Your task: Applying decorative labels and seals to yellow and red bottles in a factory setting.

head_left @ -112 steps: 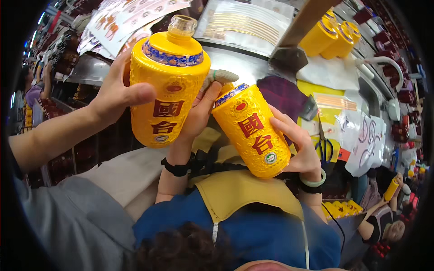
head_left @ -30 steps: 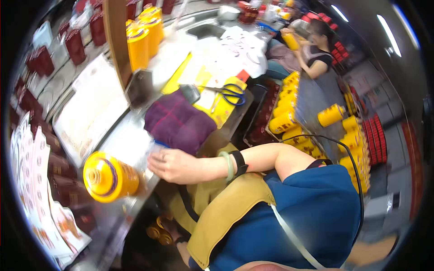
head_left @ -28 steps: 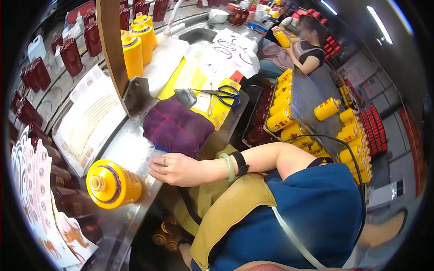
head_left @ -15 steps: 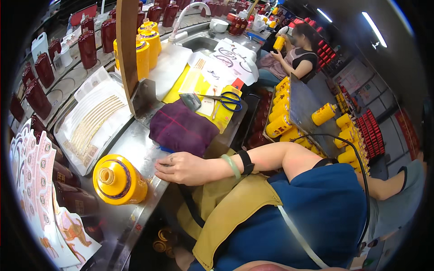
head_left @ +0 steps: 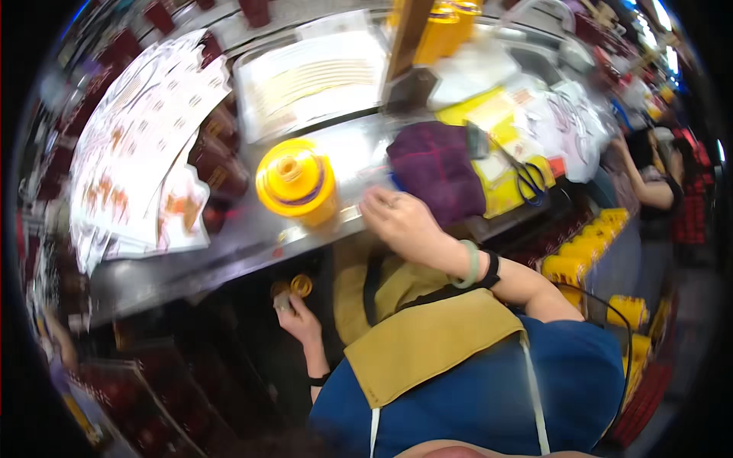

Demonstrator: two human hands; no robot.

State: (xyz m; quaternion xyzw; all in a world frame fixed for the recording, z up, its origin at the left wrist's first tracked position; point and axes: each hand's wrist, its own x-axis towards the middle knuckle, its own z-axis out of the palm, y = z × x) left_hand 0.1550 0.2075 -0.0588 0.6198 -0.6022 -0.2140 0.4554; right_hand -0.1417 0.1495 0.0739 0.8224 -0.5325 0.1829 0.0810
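Below the metal table's front edge, my left hand (head_left: 301,320) is raised, its thumb and fingers drawn together at a small greyish object that blur keeps me from naming. Right beside those fingertips is a round gold cap (head_left: 301,285). My right hand (head_left: 405,223), with a green bangle on the wrist, rests at the table's edge, fingers loosely extended and nothing visible in them. A yellow bottle (head_left: 294,183) stands upright on the table to its left, its neck uncapped. Just beyond the right hand lies a folded purple cloth (head_left: 437,172).
Printed paper sheets (head_left: 145,145) fan out at the left. Behind the bottle is a tray of gold strips (head_left: 313,80). Blue-handled scissors (head_left: 529,183) lie on yellow paper at the right. A wooden post (head_left: 408,38) rises behind. Yellow bottles (head_left: 569,269) stand at the right, near a co-worker (head_left: 653,179).
The view has swung left and blurred. My left hand, barely visible earlier at the bottom, now shows up by the gold cap. The right hand keeps its place by the cloth.
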